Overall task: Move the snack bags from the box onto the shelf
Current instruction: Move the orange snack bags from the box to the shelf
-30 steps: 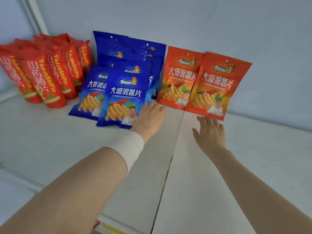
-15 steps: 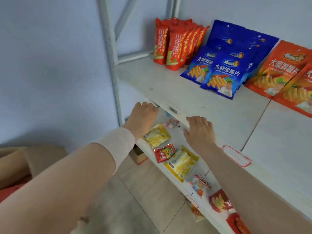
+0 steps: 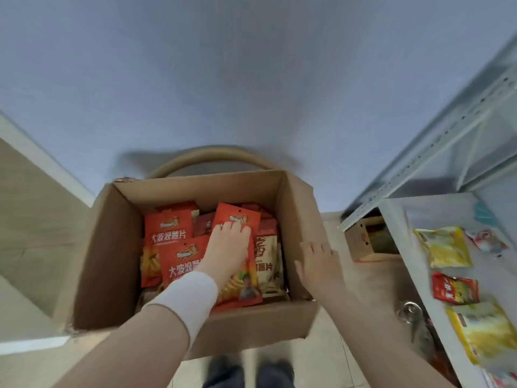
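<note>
Several snack bags lie stacked in the box; your left hand rests flat on the top one, your right hand hovers spread beside its wall. Slick film may slip, or neighbours drag along.

Plain blue-grey wall, evenly lit, soft light. Beige tiled floor, white skirting strip along wall base on left. Curved tan wooden chair back against the wall.
</note>
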{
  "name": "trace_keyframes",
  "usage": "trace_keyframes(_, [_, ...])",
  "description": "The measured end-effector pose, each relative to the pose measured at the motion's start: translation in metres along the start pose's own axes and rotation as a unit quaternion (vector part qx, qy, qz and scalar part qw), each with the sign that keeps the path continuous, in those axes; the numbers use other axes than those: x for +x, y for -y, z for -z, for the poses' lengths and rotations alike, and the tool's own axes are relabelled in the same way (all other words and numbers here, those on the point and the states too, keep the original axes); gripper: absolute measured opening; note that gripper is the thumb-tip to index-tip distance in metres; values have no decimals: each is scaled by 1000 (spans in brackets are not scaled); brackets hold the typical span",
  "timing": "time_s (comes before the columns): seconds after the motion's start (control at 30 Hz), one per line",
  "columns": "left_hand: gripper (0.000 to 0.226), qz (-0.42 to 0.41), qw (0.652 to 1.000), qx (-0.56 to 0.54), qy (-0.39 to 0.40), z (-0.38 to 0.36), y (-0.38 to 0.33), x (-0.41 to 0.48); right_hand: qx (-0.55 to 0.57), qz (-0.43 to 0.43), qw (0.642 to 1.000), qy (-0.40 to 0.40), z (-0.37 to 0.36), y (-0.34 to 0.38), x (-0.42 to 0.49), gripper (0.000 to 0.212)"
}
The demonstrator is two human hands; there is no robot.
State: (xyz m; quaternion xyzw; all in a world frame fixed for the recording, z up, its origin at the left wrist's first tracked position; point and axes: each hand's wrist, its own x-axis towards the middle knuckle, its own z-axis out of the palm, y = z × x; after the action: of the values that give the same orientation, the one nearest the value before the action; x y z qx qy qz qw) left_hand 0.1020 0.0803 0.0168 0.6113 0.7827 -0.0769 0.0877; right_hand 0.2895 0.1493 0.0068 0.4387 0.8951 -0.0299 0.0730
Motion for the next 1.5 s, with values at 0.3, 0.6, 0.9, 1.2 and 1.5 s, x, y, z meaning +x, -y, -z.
trace_keyframes(0.3, [36,232,948,-154,157,-116,111,-37,48,28,975,215,-98,96,47,50])
trace_keyframes(0.6, [59,506,720,-447,159,-235,152,-8,179,-194,905,333,-192,121,98,81])
trace_keyframes(0.9, [63,574,622,-525,93,-270,154,-1,290,-337,854,271,-211,132,112,97])
trace_keyframes(1.2, [46,481,543,-678,119,-248,173,-8,452,-311,748,372,-209,123,98,22])
trace_keyframes(1.5, [47,432,602,-670,48,-177,171,4,533,-253,770,243,-132,103,86,21])
